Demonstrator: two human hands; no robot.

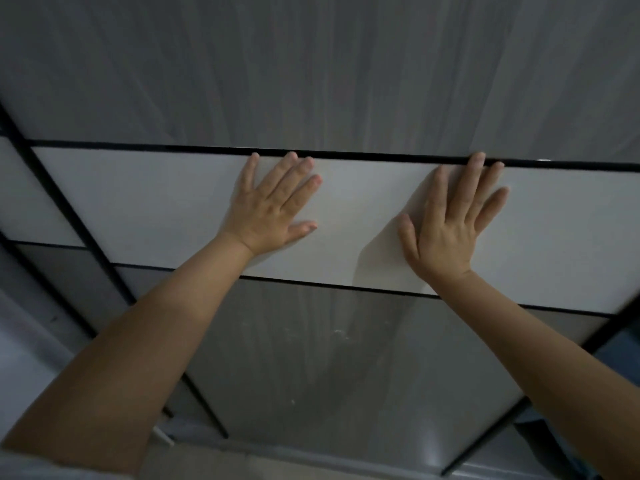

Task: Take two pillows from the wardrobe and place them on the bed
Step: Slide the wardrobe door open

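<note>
Two bare forearms reach up from the bottom edge to the wardrobe door (311,81). Left hand (273,209) lies flat on the door's white band (138,202), fingers spread, holding nothing. Right hand (450,223) lies flat on the same band, well apart from the left, fingers spread and tips touching the black strip (363,156) above. Grey wood-grain panels sit above and below. Neither pillows nor bed are in view.

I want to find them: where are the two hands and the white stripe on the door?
left hand (273,209), head view, its back
right hand (446,230), head view, its back
white stripe (138,206), head view, bare left part
</note>
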